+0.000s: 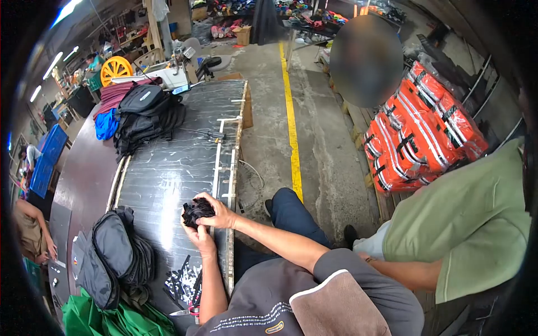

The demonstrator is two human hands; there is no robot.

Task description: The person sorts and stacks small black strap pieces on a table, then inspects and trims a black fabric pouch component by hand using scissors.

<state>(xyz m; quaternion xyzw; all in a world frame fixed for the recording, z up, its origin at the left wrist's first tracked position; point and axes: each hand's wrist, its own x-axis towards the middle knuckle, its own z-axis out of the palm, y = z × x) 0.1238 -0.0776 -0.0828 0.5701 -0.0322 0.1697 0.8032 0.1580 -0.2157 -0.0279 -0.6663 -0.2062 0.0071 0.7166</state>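
My left hand and my right hand are both closed on a crumpled black bundle, held over the right part of the dark table. It looks like a clump of short black strips, though its exact kind is unclear. Below my left hand, near my forearm, lies a pile of black-and-white patterned pieces. Scissors with reddish handles rest beside that pile. To the left of my hands sit black and grey backpacks, with green fabric in front of them.
More black backpacks and a blue bag are at the table's far end. Orange bags in plastic are stacked at right. A person in a green shirt stands close on my right; another person's arm shows far left.
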